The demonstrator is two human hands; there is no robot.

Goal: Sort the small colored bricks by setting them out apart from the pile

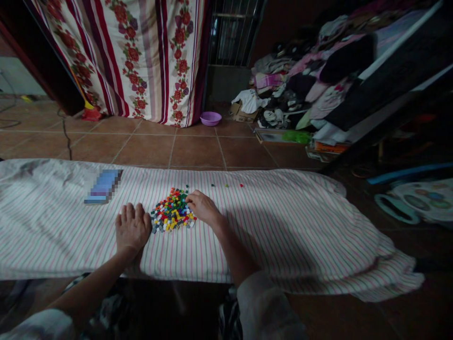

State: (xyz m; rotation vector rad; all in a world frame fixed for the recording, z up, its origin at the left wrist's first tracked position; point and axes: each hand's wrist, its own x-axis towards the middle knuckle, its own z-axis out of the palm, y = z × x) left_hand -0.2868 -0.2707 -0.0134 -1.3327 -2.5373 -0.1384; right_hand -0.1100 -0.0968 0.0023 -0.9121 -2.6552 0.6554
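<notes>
Floor of brown tiles (198,148), pale-jointed; behind it hung a floral striped curtain (148,61), with a purple basin (211,119) at its foot and a heap of clothes (300,87) to the right. Striped cloth (290,231), draped, creased, spilling low at its near right corner. Upon it: one pixelated flat device (103,187), toward the far left edge; one pile of small coloured pieces (173,215), around mid-length; one sparse row of loose pieces (241,185), near the far edge. Left hand (132,227): spread flat, beside the pile. Right hand (203,208): fingers drawn together at the pile's right side; whether they gripped a piece could not be told.
</notes>
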